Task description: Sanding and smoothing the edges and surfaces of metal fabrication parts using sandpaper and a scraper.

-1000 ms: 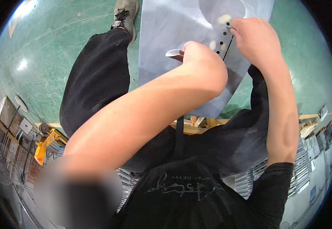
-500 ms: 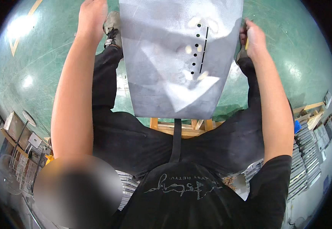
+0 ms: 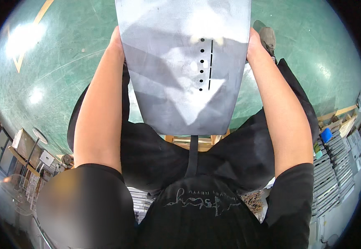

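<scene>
A large flat grey metal panel (image 3: 159,83) spreads in front of me between my legs. It has a row of round black holes and a broken line of thin slots right of centre, with bright patches of reflected light. My left hand (image 3: 115,45) grips its left edge and my right hand (image 3: 253,44) its right edge. On both hands the fingers curl out of sight behind the panel. Whether the right hand also holds something small there is hidden.
A wooden frame (image 3: 184,144) shows under the panel's near edge. A shoe (image 3: 267,39) rests on the green floor (image 3: 313,70) at the right. Stacked grey strips (image 3: 334,178) lie at the lower right, by a blue object (image 3: 326,135). A fan (image 3: 23,195) stands lower left.
Both hands have come inward onto the panel's side edges; before, they were apart from it, with something thin and yellow at the right hand. The panel appears lower and further left in view.
</scene>
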A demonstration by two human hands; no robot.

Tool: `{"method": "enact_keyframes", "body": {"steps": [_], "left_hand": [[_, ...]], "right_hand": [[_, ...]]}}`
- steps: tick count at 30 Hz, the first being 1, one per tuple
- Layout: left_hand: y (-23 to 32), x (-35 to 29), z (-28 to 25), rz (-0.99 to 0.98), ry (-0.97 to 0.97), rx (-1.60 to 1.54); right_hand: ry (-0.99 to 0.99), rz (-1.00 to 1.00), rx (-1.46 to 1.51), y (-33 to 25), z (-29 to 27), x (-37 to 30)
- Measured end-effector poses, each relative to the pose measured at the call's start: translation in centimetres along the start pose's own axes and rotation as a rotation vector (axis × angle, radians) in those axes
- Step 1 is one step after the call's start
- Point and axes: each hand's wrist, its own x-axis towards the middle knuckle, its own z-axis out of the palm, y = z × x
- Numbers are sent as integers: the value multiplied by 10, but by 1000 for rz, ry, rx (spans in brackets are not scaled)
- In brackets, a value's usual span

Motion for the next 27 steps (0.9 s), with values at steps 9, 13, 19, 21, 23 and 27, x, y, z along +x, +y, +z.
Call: {"method": "enact_keyframes", "body": {"steps": [9,13,19,21,23,27], "left_hand": [[-2,-7,0,2,39,-48],[13,-38,25,-14,44,-97],[36,-95,36,110,28,-142],[43,-105,33,192,-35,-147],[51,-104,32,199,-114,-230],[56,-106,60,271,-194,-391]], "right_hand": [[-92,30,-7,-2,-8,-3],[-60,24,58,-8,-16,-22],[-38,-57,168,-51,-5,-79],[-16,-58,205,-72,0,-102],[-21,-78,233,-87,-4,-107],[-148,-242,260,-104,-32,-100]]}}
